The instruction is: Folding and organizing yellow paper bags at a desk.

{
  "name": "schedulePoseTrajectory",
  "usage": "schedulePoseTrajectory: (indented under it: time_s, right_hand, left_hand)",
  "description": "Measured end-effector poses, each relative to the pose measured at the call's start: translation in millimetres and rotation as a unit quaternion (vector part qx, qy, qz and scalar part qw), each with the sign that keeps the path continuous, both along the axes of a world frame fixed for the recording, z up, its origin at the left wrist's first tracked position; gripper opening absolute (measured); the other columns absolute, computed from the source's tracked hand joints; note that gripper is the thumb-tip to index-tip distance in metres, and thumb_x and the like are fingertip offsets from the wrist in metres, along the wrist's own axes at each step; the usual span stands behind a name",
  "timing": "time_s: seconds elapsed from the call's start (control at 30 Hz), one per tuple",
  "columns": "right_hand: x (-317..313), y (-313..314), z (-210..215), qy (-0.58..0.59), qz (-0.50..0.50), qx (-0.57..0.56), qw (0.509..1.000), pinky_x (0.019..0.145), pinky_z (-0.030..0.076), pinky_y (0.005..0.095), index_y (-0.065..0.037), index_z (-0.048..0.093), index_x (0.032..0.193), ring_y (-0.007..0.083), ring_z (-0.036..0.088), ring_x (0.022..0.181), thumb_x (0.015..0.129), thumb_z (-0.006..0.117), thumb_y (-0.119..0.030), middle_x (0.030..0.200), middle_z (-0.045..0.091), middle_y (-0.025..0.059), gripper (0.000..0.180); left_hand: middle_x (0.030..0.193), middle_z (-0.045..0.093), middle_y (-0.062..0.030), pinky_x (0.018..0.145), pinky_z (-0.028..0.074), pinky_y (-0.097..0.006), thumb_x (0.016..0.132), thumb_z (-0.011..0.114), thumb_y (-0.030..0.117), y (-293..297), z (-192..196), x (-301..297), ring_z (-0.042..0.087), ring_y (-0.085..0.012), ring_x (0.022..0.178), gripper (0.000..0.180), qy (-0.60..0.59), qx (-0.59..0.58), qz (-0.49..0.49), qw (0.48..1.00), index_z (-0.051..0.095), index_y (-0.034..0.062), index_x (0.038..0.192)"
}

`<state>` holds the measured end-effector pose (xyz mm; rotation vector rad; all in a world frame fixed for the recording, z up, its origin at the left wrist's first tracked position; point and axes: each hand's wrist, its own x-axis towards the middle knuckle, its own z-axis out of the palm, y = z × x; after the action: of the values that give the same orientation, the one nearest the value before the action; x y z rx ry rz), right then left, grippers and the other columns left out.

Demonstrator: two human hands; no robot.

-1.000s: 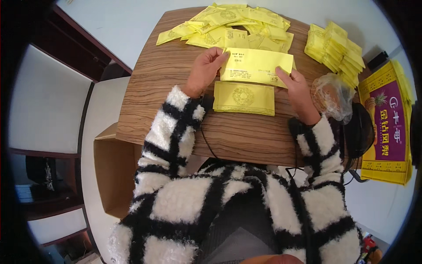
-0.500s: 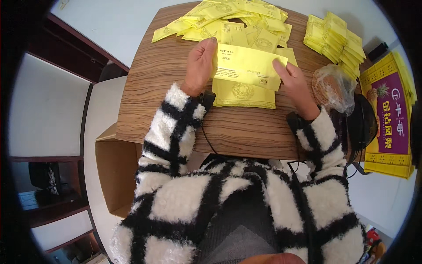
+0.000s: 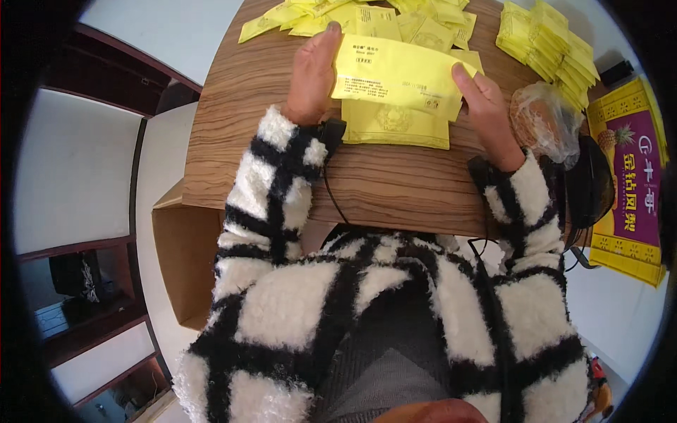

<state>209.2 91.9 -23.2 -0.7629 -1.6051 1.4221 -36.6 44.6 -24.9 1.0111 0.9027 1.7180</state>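
Here, a clear plastic bag [image 3: 553, 127] holds something brownish; a yellow packet [image 3: 396, 76] spans left hand [image 3: 312, 79] and right hand [image 3: 488, 113], each closed, pinching one end.

"Held item?"
"Yellow packet [image 3: 391, 74], flat, oblong, printed side up. Dark text upper left, more along the lower part."
"Pose?"
"Lengthwise across, slanted, right end nearer the wearer. Pinched at both ends, so it's up off the table [image 3: 402, 183]. Sealed or not, can't tell."
"Under it?"
"Yellow bundle [image 3: 395, 134], round ornament on top, partly covered by the packet from this view. Lies flat, near edge roughly square to the wearer. Layer count unclear."
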Motion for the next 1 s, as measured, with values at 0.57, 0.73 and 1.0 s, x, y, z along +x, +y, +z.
schedulePoseTrajectory:
  time_s: [0.57, 0.73, 1.0]
  right_hand:
    - [5.0, -1.9, 3.2, -0.063, 0.022, 0.057, 0.996, 0.061, 0.041, 0.0188, 0.000, 0.065, 0.104, 0.0023, 0.053, 0.072, 0.099, 0.054, -0.025, 0.085, 0.063, -0.0036, 0.027]
    - [7.6, -5.6, 12.9, -0.082, 0.014, 0.007, 0.997, 0.054, 0.043, 0.0201, 0.002, 0.065, 0.103, 0.0050, 0.055, 0.064, 0.098, 0.054, -0.022, 0.084, 0.063, -0.0017, 0.027]
    - [8.1, -5.1, 22.5, -0.084, -0.039, 0.183, 0.979, 0.065, 0.050, 0.0236, 0.005, 0.063, 0.111, 0.0125, 0.064, 0.077, 0.097, 0.052, -0.016, 0.100, 0.067, 0.0084, 0.028]
  left_hand:
    - [0.087, 0.064, 0.0010, 0.066, 0.045, -0.019, 0.102, 0.049, 0.022, 4.2, -8.2, -9.2, 0.054, -0.0025, 0.073, 0.027, 0.028, 0.121, 0.059, 0.991, 0.063, -0.0004, 0.096]
    - [0.081, 0.064, 0.0009, 0.062, 0.045, -0.020, 0.102, 0.048, 0.024, 0.9, -8.3, -13.2, 0.053, -0.0031, 0.068, 0.030, 0.063, 0.101, 0.081, 0.990, 0.064, 0.0001, 0.092]
    - [0.075, 0.063, -0.0034, 0.057, 0.043, -0.020, 0.102, 0.044, 0.035, -15.0, 27.2, -25.8, 0.055, -0.0085, 0.060, 0.038, 0.129, -0.178, -0.015, 0.975, 0.061, 0.0008, 0.105]
